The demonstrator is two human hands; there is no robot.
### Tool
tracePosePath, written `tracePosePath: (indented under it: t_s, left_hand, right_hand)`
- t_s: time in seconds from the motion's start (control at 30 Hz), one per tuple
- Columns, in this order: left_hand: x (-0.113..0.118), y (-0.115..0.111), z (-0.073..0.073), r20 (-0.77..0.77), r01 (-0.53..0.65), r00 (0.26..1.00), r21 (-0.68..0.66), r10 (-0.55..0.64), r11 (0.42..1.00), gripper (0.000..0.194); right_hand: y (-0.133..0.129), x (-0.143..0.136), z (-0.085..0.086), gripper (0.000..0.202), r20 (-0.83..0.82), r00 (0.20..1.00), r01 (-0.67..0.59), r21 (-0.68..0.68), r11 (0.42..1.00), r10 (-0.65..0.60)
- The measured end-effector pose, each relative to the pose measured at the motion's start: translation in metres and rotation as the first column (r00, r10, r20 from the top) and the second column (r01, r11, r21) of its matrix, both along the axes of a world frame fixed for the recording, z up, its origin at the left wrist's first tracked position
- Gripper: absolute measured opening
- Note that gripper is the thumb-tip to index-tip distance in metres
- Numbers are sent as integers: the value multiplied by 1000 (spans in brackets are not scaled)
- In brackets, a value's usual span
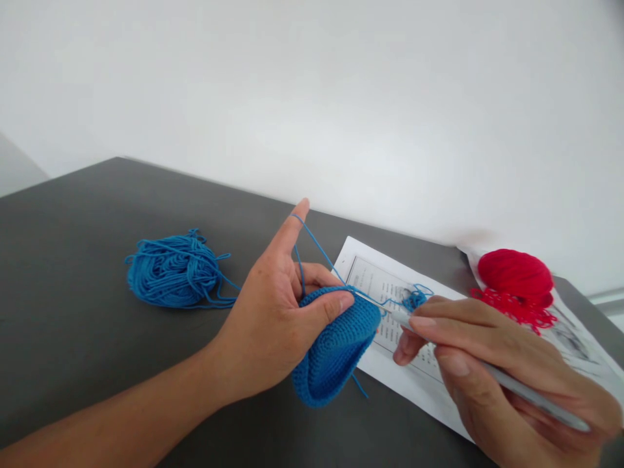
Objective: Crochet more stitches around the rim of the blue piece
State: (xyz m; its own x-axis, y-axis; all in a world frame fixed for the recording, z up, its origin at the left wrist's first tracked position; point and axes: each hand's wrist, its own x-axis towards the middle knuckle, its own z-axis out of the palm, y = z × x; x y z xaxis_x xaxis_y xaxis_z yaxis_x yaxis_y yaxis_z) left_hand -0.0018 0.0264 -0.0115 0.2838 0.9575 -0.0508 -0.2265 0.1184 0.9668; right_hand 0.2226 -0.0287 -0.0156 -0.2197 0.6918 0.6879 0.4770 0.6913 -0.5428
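My left hand (277, 305) pinches the upper edge of a blue crochet piece (336, 344) between thumb and fingers. The piece is cup-shaped and hangs tilted, its hollow side partly showing. Over my raised left index finger runs a strand of blue yarn (316, 244), which comes down to the piece's top edge. Closed around a grey-handled crochet hook (531, 393) is my right hand (492, 364), held like a pen. The hook's thin metal shaft meets the crochet edge beside my left thumb; its tip is too small to make out.
A blue yarn skein (173, 270) lies left on the dark table (97, 338), strands leading toward my left hand. Beneath my hands is a printed sheet (414, 396), with a small blue yarn tangle (415, 298) over it. At right are a red yarn ball (515, 276) and red openwork (517, 312).
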Motion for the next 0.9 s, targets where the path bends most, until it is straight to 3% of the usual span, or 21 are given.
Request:
tracePosePath:
  t_s: [0.1, 0.23, 0.53, 0.63, 0.9]
  left_hand:
    - [2, 0, 0, 19, -24, 1000, -11, 25, 1000, 123]
    - [3, 1, 1, 63, -31, 997, -30, 33, 999, 127]
    - [3, 1, 0, 109, -31, 993, -66, 38, 997, 125]
    - [4, 0, 1, 90, -50, 994, -66, 56, 997, 126]
    - [3, -1, 1, 78, -31, 996, -66, 36, 997, 138]
  right_hand:
    - [-2, -2, 9, 29, 180, 982, 32, 98, 995, -49]
    - [-4, -1, 12, 20, 268, 957, 59, 198, 978, -112]
    - [-15, 11, 3, 28, 407, 904, 50, 198, 979, -129]
    - [-12, 6, 1, 29, 386, 914, 73, 146, 987, -125]
    - [4, -7, -4, 45, 34, 999, -11, 65, 998, 9]
